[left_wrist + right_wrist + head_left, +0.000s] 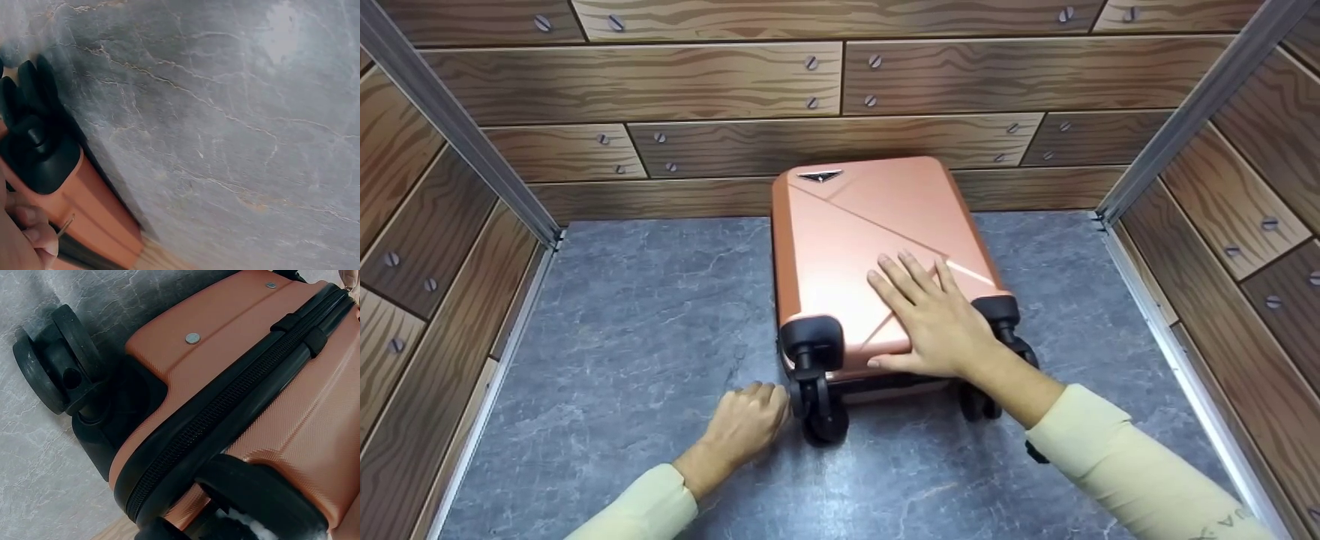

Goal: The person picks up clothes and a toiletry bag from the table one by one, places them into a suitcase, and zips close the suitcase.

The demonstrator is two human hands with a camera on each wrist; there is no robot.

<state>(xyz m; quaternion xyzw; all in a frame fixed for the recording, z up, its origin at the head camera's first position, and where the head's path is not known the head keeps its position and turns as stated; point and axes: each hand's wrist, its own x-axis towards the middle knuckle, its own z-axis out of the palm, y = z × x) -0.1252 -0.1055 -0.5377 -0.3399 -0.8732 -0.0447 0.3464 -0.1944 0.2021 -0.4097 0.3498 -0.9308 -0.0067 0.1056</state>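
Observation:
A rose-gold hard-shell suitcase point(855, 247) lies flat on the floor, its wheeled end toward me. My right hand point(941, 330) rests spread on the shell near that end. Low by the left wheel point(826, 426), my left hand point(746, 420) has its fingers curled. The left wrist view shows its fingertips point(42, 236) pinching a small metal zipper pull point(67, 225) at the suitcase's side. Along the wheeled end runs a black zipper point(208, 405), its teeth meshed where visible. Part of the left hand's grip is hidden behind the wheel in the head view.
Grey marble-patterned floor point(645, 300) surrounds the suitcase. A wood-patterned back wall point(720, 82) stands close behind its far end. Similar side walls rise at left and right, with metal edge strips point(1170, 345). Black double wheels point(62, 360) stick out from the suitcase corners.

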